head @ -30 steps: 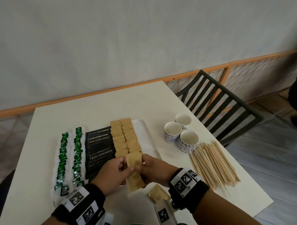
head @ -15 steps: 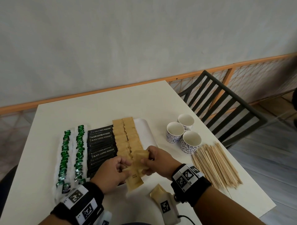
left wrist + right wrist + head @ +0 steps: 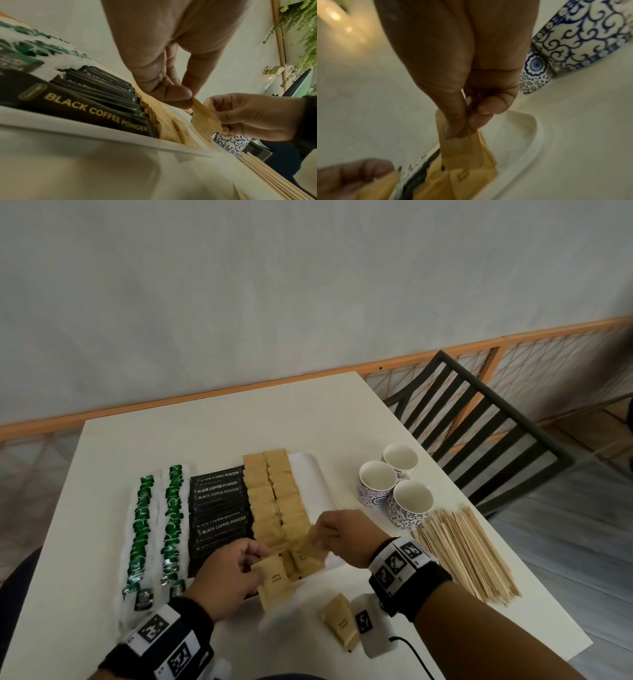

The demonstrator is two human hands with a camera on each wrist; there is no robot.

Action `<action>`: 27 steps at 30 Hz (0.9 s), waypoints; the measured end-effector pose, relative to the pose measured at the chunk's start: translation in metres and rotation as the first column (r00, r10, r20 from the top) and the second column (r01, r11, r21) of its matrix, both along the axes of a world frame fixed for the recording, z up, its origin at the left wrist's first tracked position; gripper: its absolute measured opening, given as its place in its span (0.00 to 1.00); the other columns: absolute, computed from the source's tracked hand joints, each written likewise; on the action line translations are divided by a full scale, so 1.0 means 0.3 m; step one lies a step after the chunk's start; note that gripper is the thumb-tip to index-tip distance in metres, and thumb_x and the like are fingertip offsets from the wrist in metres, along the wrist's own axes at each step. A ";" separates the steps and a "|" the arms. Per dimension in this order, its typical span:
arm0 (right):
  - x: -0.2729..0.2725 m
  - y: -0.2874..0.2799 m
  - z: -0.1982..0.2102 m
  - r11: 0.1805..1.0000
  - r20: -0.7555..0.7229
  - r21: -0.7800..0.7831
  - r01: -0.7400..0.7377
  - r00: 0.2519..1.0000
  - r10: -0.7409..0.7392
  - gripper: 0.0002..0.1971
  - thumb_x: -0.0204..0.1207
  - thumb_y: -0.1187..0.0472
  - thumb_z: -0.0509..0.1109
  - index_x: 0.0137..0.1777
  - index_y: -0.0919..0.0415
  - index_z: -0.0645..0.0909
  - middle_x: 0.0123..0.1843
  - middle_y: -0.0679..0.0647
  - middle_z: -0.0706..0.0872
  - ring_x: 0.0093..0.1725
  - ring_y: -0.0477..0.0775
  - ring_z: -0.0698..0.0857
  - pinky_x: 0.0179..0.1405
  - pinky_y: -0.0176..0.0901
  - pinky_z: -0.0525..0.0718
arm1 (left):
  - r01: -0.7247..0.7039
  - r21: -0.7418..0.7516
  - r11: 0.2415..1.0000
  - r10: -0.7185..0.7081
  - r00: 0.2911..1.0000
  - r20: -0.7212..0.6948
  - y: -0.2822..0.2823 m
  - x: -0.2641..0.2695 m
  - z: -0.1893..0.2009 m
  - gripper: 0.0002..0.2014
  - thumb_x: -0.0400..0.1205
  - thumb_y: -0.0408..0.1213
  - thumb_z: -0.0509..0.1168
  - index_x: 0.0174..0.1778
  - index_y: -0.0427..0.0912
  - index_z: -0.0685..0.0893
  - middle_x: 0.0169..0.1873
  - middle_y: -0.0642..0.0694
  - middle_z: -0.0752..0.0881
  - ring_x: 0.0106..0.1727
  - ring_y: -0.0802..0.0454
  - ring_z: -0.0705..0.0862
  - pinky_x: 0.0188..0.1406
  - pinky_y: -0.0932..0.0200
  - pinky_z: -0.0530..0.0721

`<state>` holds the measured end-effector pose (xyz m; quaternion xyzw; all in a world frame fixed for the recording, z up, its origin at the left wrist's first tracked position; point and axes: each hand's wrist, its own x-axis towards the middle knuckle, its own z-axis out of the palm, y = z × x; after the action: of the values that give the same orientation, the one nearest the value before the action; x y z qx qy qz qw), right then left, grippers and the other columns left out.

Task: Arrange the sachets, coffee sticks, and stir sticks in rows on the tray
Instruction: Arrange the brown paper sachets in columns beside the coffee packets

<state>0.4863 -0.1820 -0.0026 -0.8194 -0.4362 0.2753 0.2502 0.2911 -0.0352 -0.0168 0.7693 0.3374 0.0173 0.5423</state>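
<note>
Green-and-white sachets [image 3: 157,529], black coffee sticks [image 3: 219,515] and two rows of brown sachets [image 3: 274,494] fill a white tray [image 3: 313,474] at the table's middle. One brown sachet [image 3: 339,628] lies near the front edge; wooden stir sticks [image 3: 466,553] are heaped by the right edge.

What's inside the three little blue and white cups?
Nothing shows inside the three cups: from the head camera, the white insides look bare. The very bottoms are partly hidden by their rims, so a tiny thing down there could not be ruled out.
</note>
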 end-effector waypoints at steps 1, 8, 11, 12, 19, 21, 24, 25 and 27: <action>-0.004 0.009 -0.007 0.996 0.065 -0.064 -0.058 0.996 0.062 0.08 0.75 0.60 0.73 0.52 0.61 0.84 0.45 0.53 0.86 0.47 0.56 0.84 0.40 0.37 0.73 | 0.002 0.005 1.000 -0.002 1.000 -0.004 -0.001 -0.002 0.001 0.11 0.75 0.24 0.72 0.47 0.45 0.85 0.41 0.37 0.88 0.37 0.47 0.85 0.37 0.54 0.85; -0.036 0.073 -0.037 0.944 0.144 -0.280 -0.174 0.965 0.220 0.14 0.79 0.56 0.69 0.59 0.64 0.84 0.56 0.62 0.86 0.58 0.62 0.83 0.47 0.40 0.75 | -0.012 0.001 1.000 0.012 1.000 -0.006 0.001 -0.013 -0.001 0.11 0.76 0.25 0.72 0.47 0.46 0.86 0.36 0.44 0.88 0.34 0.54 0.85 0.36 0.59 0.85; -0.047 0.076 -0.041 0.946 0.133 -0.279 -0.167 0.968 0.210 0.14 0.79 0.56 0.69 0.61 0.62 0.84 0.58 0.60 0.86 0.59 0.60 0.83 0.52 0.40 0.76 | -0.025 -0.022 0.999 0.025 1.000 -0.012 0.001 -0.017 -0.006 0.11 0.76 0.24 0.72 0.47 0.46 0.86 0.35 0.46 0.88 0.35 0.55 0.85 0.36 0.59 0.85; -0.049 0.073 -0.043 0.947 0.131 -0.277 -0.162 0.970 0.204 0.15 0.79 0.56 0.69 0.61 0.61 0.84 0.58 0.60 0.86 0.59 0.60 0.83 0.53 0.40 0.77 | -0.028 -0.031 0.999 0.028 1.000 -0.013 0.001 -0.018 -0.007 0.11 0.76 0.24 0.72 0.47 0.46 0.85 0.35 0.46 0.88 0.35 0.55 0.85 0.36 0.59 0.85; -0.049 0.095 -0.054 0.947 0.203 -0.294 -0.129 0.960 0.194 0.12 0.78 0.56 0.70 0.50 0.66 0.86 0.48 0.61 0.87 0.52 0.60 0.85 0.43 0.38 0.73 | -0.039 -0.050 0.998 0.038 0.999 -0.014 -0.002 -0.014 -0.007 0.11 0.76 0.24 0.72 0.47 0.45 0.85 0.36 0.45 0.87 0.36 0.54 0.85 0.37 0.59 0.86; -0.046 0.101 -0.056 0.937 0.191 -0.315 -0.152 0.957 0.220 0.12 0.80 0.58 0.69 0.55 0.66 0.85 0.50 0.61 0.86 0.56 0.61 0.84 0.45 0.39 0.74 | -0.034 -0.050 0.998 0.034 0.999 -0.013 -0.005 -0.014 -0.002 0.10 0.76 0.25 0.72 0.47 0.45 0.85 0.36 0.45 0.87 0.36 0.54 0.85 0.36 0.60 0.85; -0.047 0.106 -0.052 0.910 0.167 -0.367 -0.192 0.949 0.267 0.14 0.82 0.59 0.65 0.63 0.64 0.82 0.60 0.62 0.85 0.61 0.63 0.83 0.52 0.43 0.76 | -0.043 -0.051 0.998 0.043 0.999 -0.007 -0.007 -0.015 0.002 0.10 0.76 0.25 0.71 0.47 0.45 0.85 0.36 0.46 0.87 0.35 0.55 0.85 0.35 0.60 0.85; -0.048 0.108 -0.050 0.899 0.172 -0.386 -0.207 0.941 0.291 0.14 0.82 0.58 0.65 0.63 0.64 0.82 0.60 0.63 0.84 0.61 0.63 0.82 0.52 0.44 0.76 | -0.048 -0.050 0.998 0.048 0.999 -0.005 -0.007 -0.016 0.003 0.11 0.76 0.25 0.71 0.47 0.46 0.86 0.36 0.46 0.87 0.35 0.55 0.85 0.35 0.60 0.86; -0.055 0.114 -0.044 0.879 0.209 -0.423 -0.222 0.920 0.333 0.14 0.82 0.57 0.66 0.61 0.65 0.81 0.60 0.64 0.84 0.60 0.64 0.82 0.53 0.46 0.77 | -0.056 -0.049 0.997 0.056 0.998 0.000 -0.008 -0.015 0.006 0.11 0.77 0.24 0.71 0.47 0.45 0.86 0.38 0.43 0.88 0.36 0.54 0.85 0.35 0.59 0.86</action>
<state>0.4699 -0.1478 -0.0156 -0.8110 -0.5167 0.2733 -0.0238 0.2865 -0.0375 -0.0150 0.7460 0.3586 0.0249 0.5607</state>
